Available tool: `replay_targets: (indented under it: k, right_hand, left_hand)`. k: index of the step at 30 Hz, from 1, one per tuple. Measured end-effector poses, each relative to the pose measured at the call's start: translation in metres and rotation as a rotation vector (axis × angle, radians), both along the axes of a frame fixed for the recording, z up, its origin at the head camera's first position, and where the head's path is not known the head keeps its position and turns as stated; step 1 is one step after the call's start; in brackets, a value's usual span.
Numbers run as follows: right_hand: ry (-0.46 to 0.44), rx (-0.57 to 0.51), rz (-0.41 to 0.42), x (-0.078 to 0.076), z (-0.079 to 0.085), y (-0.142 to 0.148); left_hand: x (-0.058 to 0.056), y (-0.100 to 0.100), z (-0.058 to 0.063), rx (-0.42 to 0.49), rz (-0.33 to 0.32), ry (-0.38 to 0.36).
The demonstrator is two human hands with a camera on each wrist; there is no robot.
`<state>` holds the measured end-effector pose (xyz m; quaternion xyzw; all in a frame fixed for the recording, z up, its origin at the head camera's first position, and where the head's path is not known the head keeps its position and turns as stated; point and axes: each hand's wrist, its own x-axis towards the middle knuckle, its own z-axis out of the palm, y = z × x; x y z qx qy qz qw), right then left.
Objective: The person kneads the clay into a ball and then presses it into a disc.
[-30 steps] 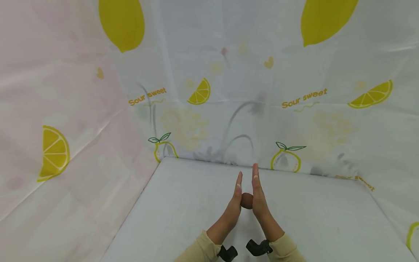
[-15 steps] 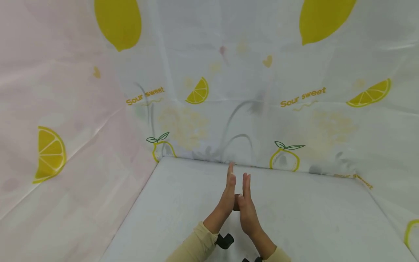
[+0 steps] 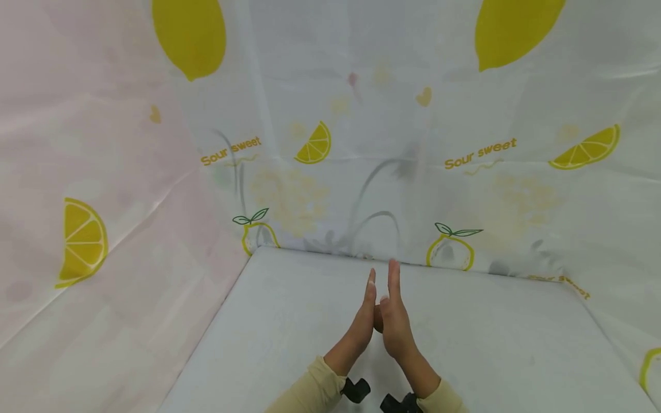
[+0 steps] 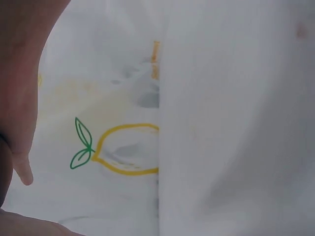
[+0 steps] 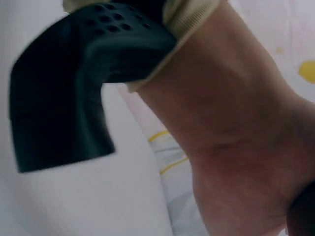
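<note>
Pressed between two upright palms, a small round brown ball (image 3: 378, 319) is partly covered by the right thumb in the head view. The left hand (image 3: 363, 322) has its fingers straight, pointing away and up. Across from it, the right hand (image 3: 396, 330) is also held flat, its fingertips reaching a little higher than the left ones. In the left wrist view, the dark edge of the ball (image 4: 5, 172) shows beside the right hand (image 4: 19, 83). The right wrist view shows the left hand's heel (image 5: 241, 187) with the ball at the right edge.
Below the hands lies a white tabletop (image 3: 490, 344). Lemon-printed sheets (image 3: 330, 195) rise behind it and at its sides. A black curved wrist mount (image 5: 54, 98) sits at the left cuff, and another black mount (image 3: 400, 403) is at the right cuff.
The palms slide past each other: the right hand drew back while the left went forward, then the right moved forward again and the left back. The ball stays between them, slightly further left than at first.
</note>
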<state>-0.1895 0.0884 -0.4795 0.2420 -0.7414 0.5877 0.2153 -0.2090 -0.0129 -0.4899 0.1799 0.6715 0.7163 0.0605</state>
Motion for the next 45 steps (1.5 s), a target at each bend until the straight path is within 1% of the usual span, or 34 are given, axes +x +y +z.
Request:
replay_targets:
  k: [3,5,9,12,15,21,24,27,31,35,38,41,45]
  right_hand:
    - [-0.048,-0.060,0.028,-0.007,0.003,0.006]
    - [-0.100,-0.104,0.040,-0.011,0.004,0.009]
    - [-0.193,-0.154,0.030,-0.019,0.000,0.016]
    - [-0.237,-0.163,0.028,-0.022,-0.006,0.018]
    - [-0.249,-0.137,0.039,-0.022,-0.011,0.018]
    - [-0.247,-0.094,0.072,-0.018,-0.017,0.015]
    - [-0.257,-0.089,0.067,-0.015,-0.020,0.013]
    - [-0.263,-0.049,0.035,-0.012,-0.023,0.011]
    - [-0.243,0.011,0.004,-0.005,-0.026,0.006]
    - [-0.167,0.036,-0.008,0.003,-0.027,-0.001]
    - [-0.115,0.046,-0.012,0.009,-0.027,-0.006]
    - [-0.082,0.064,-0.020,0.012,-0.024,-0.007]
    - [-0.046,0.060,-0.026,0.011,-0.017,-0.006]
  left_hand:
    - [0.005,0.001,-0.001,-0.023,-0.012,0.019]
    - [0.007,0.002,-0.001,-0.023,-0.029,0.042]
    - [0.010,0.002,0.004,-0.008,-0.079,0.090]
    - [0.012,0.000,0.008,-0.017,-0.093,0.112]
    - [0.011,-0.003,0.011,-0.018,-0.081,0.117]
    - [0.006,-0.005,0.016,0.050,-0.050,0.098]
    - [0.004,-0.006,0.020,0.069,-0.029,0.105]
    - [0.003,-0.006,0.025,0.091,-0.001,0.096]
    - [-0.001,-0.005,0.028,0.092,0.056,0.061]
    - [-0.007,-0.004,0.026,0.050,0.109,0.053]
    - [-0.010,-0.003,0.021,0.011,0.134,0.058]
    - [-0.010,-0.002,0.016,-0.022,0.143,0.027]
    - [-0.008,0.001,0.007,-0.019,0.117,-0.031]
